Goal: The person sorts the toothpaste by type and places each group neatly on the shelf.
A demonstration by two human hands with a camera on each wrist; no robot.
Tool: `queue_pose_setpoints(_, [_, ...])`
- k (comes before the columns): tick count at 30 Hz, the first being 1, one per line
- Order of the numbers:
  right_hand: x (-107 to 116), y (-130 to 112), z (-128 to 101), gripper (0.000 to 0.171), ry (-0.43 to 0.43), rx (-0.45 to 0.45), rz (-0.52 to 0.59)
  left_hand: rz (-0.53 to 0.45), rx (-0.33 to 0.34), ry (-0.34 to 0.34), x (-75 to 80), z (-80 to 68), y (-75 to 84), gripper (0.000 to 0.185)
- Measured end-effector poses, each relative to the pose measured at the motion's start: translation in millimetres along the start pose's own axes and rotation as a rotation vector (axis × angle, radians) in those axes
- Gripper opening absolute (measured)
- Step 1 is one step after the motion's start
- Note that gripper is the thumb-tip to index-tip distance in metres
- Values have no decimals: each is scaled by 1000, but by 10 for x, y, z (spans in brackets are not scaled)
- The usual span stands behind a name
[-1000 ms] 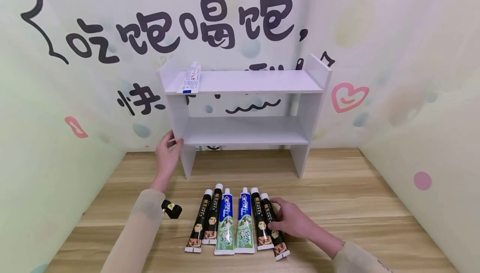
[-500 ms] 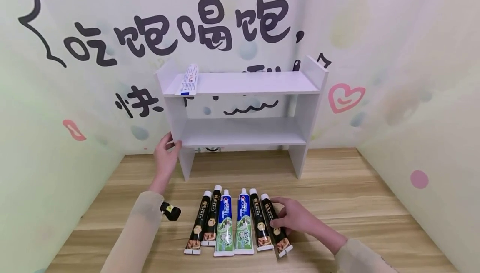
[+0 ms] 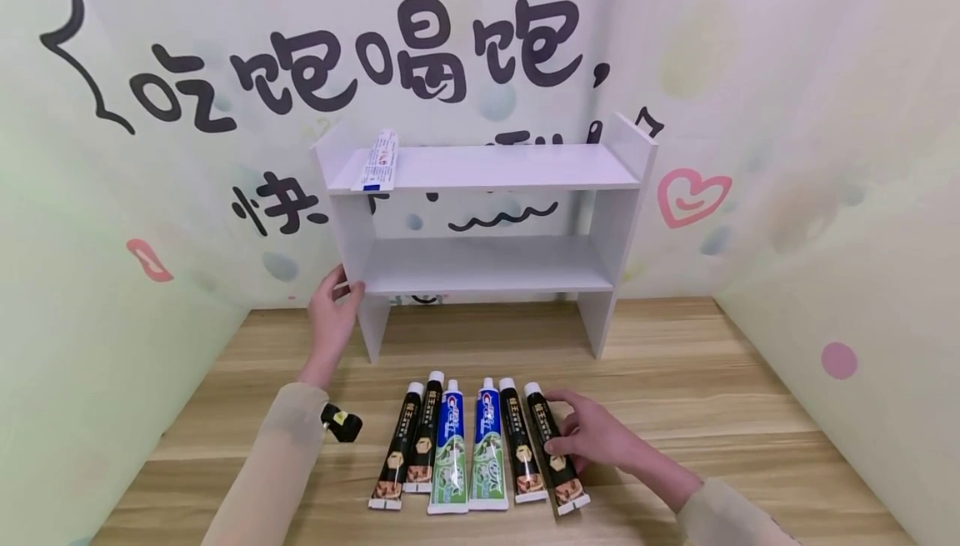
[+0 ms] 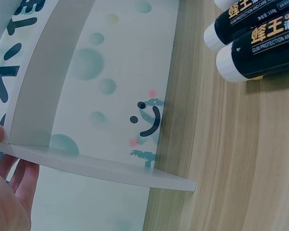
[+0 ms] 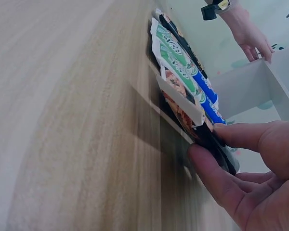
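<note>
My right hand (image 3: 596,438) pinches the rightmost black toothpaste tube (image 3: 546,423), thumb on one face and fingers on the other. In the right wrist view this tube's (image 5: 183,108) flat crimped end is tipped up off the wood, over its shadow. To its left lie several more tubes: another black one (image 3: 521,442), two blue-and-green ones (image 3: 487,446), and a black pair (image 3: 397,446) at the left end, caps all facing the shelf. My left hand (image 3: 333,313) grips the left side panel of the white shelf unit (image 3: 487,262), the thumb at its front edge.
On the shelf's top board lies a white toothpaste tube (image 3: 381,161), at the left. The unit stands at the back of the wooden table (image 3: 712,379), against a printed wall (image 3: 480,46). Walls close in both sides. A small black device (image 3: 342,423) sits on the left wrist.
The rightmost black tube has shifted slightly right with my right hand, widening the gap to its neighbour. My left hand has stayed on the shelf panel. The head view has tilted slightly.
</note>
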State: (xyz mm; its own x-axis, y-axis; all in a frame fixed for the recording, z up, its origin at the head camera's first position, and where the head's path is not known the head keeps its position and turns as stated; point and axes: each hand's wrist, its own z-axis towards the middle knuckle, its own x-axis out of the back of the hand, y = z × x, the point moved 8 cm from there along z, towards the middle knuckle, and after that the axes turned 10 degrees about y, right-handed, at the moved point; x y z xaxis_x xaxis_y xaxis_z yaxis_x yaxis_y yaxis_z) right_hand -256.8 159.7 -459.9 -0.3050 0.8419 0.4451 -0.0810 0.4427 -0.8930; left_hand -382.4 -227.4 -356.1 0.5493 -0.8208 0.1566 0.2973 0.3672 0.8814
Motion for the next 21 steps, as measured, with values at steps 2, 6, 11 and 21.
queue_pose_setpoints(2, [17,-16,11,80,3,7,6,-1,8,0,1,1,7,45])
queue_pose_setpoints(6, [57,-71,23,81,6,10,25,3,6,10,11,11,24,44])
queue_pose_setpoints(11, [119,-188,23,82,13,0,34,10,0,5,5,14,35,44])
queue_pose_setpoints(21, [311,-524,47,81,30,72,23,9,18,-1,5,-3,9,45])
